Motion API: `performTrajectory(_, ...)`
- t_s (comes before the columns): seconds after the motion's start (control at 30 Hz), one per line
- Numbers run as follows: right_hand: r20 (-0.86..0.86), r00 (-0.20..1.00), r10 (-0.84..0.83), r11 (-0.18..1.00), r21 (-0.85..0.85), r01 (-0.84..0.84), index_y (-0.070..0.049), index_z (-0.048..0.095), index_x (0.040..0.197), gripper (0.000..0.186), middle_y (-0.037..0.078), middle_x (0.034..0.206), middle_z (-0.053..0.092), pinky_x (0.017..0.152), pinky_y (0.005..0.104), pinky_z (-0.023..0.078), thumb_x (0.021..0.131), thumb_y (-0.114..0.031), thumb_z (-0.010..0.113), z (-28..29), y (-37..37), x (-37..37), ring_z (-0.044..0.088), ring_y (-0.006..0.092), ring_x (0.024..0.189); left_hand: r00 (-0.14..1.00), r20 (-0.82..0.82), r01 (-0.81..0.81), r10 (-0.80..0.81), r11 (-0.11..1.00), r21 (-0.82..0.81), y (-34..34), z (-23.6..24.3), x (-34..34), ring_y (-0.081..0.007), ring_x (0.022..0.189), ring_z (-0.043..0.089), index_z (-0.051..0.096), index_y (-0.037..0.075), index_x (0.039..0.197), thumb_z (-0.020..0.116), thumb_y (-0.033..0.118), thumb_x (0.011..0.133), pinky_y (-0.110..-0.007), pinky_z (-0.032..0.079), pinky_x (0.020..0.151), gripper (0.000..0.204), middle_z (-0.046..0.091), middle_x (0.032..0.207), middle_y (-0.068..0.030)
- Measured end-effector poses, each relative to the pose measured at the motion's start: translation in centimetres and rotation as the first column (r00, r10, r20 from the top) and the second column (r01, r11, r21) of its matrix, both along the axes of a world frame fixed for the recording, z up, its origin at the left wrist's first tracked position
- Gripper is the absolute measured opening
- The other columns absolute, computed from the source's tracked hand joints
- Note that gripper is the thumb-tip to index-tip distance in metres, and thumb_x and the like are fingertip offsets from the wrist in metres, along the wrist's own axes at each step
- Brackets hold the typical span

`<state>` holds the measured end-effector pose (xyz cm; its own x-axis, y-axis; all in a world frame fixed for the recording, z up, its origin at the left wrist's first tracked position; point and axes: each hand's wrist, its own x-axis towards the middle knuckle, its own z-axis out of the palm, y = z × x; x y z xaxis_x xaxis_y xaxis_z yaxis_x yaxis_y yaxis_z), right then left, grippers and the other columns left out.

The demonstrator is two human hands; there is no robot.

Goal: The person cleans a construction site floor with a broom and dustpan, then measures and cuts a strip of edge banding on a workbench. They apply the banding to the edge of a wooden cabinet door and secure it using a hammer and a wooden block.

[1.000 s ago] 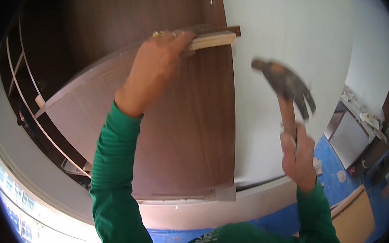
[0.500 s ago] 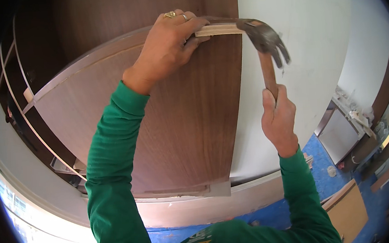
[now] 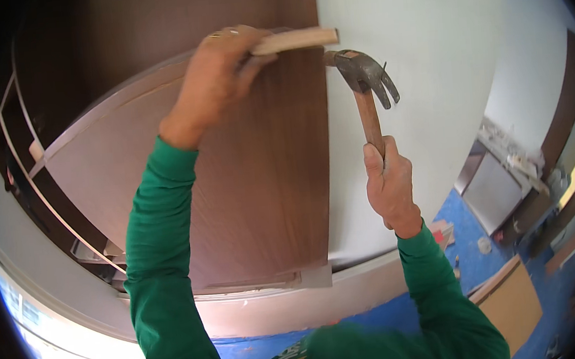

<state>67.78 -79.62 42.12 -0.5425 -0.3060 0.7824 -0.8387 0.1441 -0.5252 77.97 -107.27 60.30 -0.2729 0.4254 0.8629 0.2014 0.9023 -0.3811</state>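
Note:
My left hand (image 3: 215, 74), smeared by motion, is closed around a short pale strip of wood (image 3: 300, 40) at the top edge of a brown wood-grain panel (image 3: 266, 167). The strip's free end sticks out past the panel's right edge. Lower and to the right, my right hand (image 3: 390, 183) grips the wooden handle of a claw hammer (image 3: 362, 76), thumb along the handle. The hammer's head is up, its striking face toward the panel's right edge and below the strip, apart from the strip. Its claws point right and down.
A pale wall (image 3: 419, 54) stands right of the panel. Dark open shelving (image 3: 39, 199) is at the left. Blue sheeting (image 3: 471, 232) covers the floor, with a tan board (image 3: 513, 297) on it. A cluttered cabinet (image 3: 497, 186) stands at the far right.
The hammer has come away from the strip's end and dropped below it. My left hand has shifted left with the strip, which now tilts slightly. The whole view has also shifted a little.

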Motion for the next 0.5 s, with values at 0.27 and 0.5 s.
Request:
performTrajectory(0.27,0.381,0.906,-0.183,0.981,0.125,0.146,-0.002,0.063,0.111,0.028,0.018,0.077,0.066,0.061,0.0476,0.051,0.112,-0.029,0.063,-12.8,6.0,2.3,0.067,0.0377,0.070,0.687,0.412,0.165,-0.599,0.681,0.714,10.3,-11.5,3.5,-0.0280,0.125,0.072,0.073,0.002,0.136,0.082,0.011,0.094,-0.040,0.058,0.107,0.044,0.071,0.143,-0.0163)
performTrajectory(0.5,0.432,0.829,-0.354,0.925,0.293,0.243,0.002,0.066,0.113,0.033,0.028,0.090,0.069,0.074,0.0582,0.050,0.108,-0.031,0.066,-20.9,10.8,4.6,0.066,0.0531,0.084,0.494,0.416,0.053,-0.763,0.504,0.862,18.1,-22.4,-0.5,-0.0316,0.122,0.071,0.074,0.003,0.135,0.077,0.010,0.099,-0.042,0.057,0.100,0.036,0.069,0.143,-0.0192)
